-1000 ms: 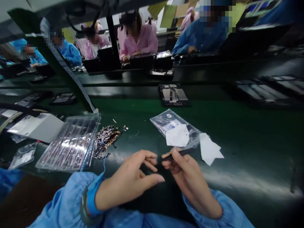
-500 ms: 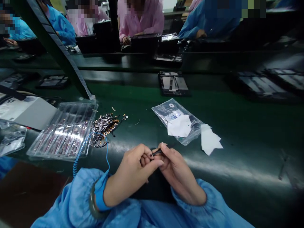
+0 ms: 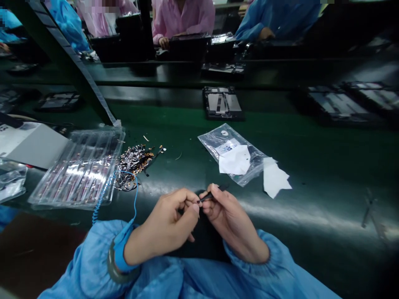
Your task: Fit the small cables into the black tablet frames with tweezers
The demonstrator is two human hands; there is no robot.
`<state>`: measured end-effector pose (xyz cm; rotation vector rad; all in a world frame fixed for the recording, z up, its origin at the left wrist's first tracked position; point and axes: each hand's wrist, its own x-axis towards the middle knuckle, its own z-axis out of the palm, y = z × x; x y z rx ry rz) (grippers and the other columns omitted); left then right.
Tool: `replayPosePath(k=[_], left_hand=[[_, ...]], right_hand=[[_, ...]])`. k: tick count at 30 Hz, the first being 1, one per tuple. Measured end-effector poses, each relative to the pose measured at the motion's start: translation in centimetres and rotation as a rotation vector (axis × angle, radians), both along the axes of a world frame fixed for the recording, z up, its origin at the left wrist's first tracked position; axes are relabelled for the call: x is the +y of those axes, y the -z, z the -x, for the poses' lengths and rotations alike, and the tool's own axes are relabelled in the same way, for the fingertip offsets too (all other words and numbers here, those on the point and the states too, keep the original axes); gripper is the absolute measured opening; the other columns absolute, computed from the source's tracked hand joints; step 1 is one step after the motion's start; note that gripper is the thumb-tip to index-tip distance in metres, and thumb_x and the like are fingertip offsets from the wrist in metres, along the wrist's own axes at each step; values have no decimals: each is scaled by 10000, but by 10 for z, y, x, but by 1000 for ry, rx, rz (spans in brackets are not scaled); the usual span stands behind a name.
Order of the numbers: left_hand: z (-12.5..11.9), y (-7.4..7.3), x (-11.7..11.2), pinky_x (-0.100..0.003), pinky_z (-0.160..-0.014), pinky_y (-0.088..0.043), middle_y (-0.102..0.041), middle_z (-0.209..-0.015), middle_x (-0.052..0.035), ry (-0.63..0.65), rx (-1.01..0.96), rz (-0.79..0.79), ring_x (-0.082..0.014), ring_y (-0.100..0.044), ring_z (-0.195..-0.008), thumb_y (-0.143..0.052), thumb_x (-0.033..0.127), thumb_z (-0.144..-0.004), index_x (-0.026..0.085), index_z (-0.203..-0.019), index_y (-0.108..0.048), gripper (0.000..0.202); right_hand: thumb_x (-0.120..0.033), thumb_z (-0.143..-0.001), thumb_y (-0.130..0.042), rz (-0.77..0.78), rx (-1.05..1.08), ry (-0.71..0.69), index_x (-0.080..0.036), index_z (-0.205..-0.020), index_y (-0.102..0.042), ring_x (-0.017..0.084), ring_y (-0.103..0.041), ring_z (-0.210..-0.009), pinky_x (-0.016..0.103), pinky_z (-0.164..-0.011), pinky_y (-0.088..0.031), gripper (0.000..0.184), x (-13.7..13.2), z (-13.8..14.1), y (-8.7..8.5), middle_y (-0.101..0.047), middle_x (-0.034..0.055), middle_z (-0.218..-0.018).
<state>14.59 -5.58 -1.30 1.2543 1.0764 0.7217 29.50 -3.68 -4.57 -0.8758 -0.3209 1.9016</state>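
Observation:
My left hand (image 3: 170,222) is closed, pinching a tiny dark part (image 3: 198,202) between thumb and forefinger. What kind of part it is cannot be made out. Black tweezers (image 3: 206,197) lie in the fingers of my right hand (image 3: 232,222), their tip meeting the part at the left fingertips. A blue wrist strap (image 3: 122,249) with a coiled cord (image 3: 97,209) circles my left wrist. Left of my hands lies a heap of small components with flex cables (image 3: 134,164). Beyond them sits a clear plastic bag (image 3: 213,139) with a torn white paper piece (image 3: 235,161) on it.
A clear compartment tray (image 3: 77,170) full of parts lies at left, beside a white box (image 3: 37,143). Another paper scrap (image 3: 276,178) is at right. Device housings (image 3: 222,104) line the bench further back. A slanted post (image 3: 75,62) rises at left. Co-workers sit opposite.
My thumbs have drawn apart, and more of the tweezers shows above my right hand. Their tip still points at my left fingertips. The view has shifted slightly.

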Motion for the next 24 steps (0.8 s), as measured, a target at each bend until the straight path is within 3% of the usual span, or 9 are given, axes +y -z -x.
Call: replayPosePath(k=[5,24], left_hand=[[0,-1,0,-187,-419,-530,-462,-601,47,11,11,-5,-60,-483,-452,-468,326,-881,168,-812,-520,180],[7,5,0,-183,-410,-507,-575,-679,8,30,0,58,-77,-564,-436,-469,270,-848,161,-842,-538,129]], right_hand=[[-319,-586,-857,2,1,-5,-142,-651,-688,83,-646,-481,112,-474,-524,253,-1,0,0,-710,11,-637],[-359,-629,-827,6,-20,-119,-125,-629,-696,76,-619,-440,116,-469,-514,268,-2,0,5,-677,16,-539]])
